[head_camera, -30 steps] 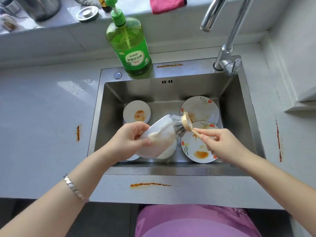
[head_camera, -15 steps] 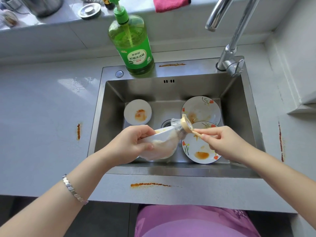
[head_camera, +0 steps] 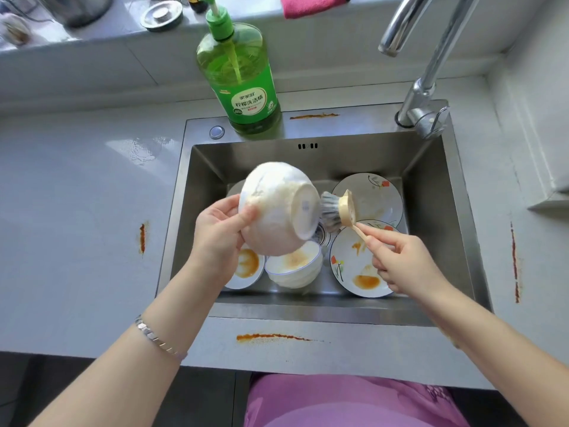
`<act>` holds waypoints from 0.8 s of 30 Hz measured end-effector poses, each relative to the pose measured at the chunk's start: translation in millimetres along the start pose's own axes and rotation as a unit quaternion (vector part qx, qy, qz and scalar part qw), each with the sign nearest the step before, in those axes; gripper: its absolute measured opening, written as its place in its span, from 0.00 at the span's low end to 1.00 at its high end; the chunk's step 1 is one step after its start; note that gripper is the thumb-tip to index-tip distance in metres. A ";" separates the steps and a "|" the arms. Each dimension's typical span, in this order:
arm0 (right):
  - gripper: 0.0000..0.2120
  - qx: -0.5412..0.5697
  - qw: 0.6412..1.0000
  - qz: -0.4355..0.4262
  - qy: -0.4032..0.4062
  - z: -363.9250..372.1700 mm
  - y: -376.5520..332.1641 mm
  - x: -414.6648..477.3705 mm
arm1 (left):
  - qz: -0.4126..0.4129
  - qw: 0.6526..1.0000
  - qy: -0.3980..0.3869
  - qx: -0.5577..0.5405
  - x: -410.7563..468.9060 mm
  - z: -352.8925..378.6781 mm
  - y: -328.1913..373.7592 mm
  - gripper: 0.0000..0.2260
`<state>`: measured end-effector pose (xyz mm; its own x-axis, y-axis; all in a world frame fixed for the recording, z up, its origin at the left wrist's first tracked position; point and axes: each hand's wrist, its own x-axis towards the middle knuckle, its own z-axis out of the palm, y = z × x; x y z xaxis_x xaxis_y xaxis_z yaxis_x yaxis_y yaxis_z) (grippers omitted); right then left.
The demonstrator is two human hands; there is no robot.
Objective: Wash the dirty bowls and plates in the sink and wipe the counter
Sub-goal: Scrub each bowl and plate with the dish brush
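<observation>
My left hand (head_camera: 220,235) grips a soapy white bowl (head_camera: 277,208) by its rim, turned so its foot faces right, above the steel sink (head_camera: 431,186). My right hand (head_camera: 400,260) holds the wooden handle of a dish brush (head_camera: 337,211), whose bristles press against the bowl's base. Below lie a stained white bowl (head_camera: 295,268), a small stained dish (head_camera: 246,268) and two flowered plates (head_camera: 351,266) (head_camera: 375,195) with orange sauce.
A green dish soap bottle (head_camera: 240,78) stands on the sink's back ledge, the tap (head_camera: 425,72) at the right. Orange smears mark the counter: front (head_camera: 271,336), left (head_camera: 142,237), right (head_camera: 514,260). A pink cloth (head_camera: 311,4) and a metal lid (head_camera: 161,15) lie on the sill.
My left hand has lifted the bowl and turned it over, foot toward the brush. The brush moved from the bowl's rim to its base. A second bowl and dish underneath came into sight.
</observation>
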<state>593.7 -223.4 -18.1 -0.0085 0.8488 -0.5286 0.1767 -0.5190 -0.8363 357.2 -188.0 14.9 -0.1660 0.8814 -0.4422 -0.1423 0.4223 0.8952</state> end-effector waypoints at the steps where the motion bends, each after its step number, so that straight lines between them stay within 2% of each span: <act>1: 0.15 -0.010 1.000 -0.022 0.016 5.7 -2.3 -0.3 | -0.010 0.999 0.034 -0.014 3.1 6.7 0.1 0.07; 4: 0.16 -0.043 0.996 -0.081 0.010 27.9 -6.7 -5.2 | -0.030 0.994 0.095 -0.036 10.7 22.4 -1.5 0.08; 7: 0.17 -0.020 0.995 -0.101 0.009 39.2 -14.7 -5.7 | -0.041 0.993 0.110 -0.031 12.2 28.3 -2.7 0.10; 12: 0.16 -0.030 0.998 -0.045 0.038 22.7 -23.0 18.8 | -0.040 0.996 0.070 -0.037 6.0 27.9 -2.5 0.08; 16: 0.16 -0.052 0.998 0.007 -0.019 22.7 -11.4 6.8 | -0.069 0.990 0.106 -0.054 6.5 31.2 -5.5 0.06; 19: 0.16 -0.033 0.998 0.000 -0.051 26.8 -15.0 -5.8 | -0.082 0.987 0.134 -0.035 9.3 33.3 -10.8 0.05; 24: 0.16 -0.029 0.999 -0.009 0.020 17.8 -21.3 19.7 | -0.100 0.991 0.087 0.009 5.0 38.3 -16.4 0.09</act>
<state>572.3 -197.4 -13.3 0.0269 0.8618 -0.5066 0.2337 -0.4982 -0.8350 396.1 -182.5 0.1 -0.3016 0.7310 -0.6121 -0.1715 0.5900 0.7890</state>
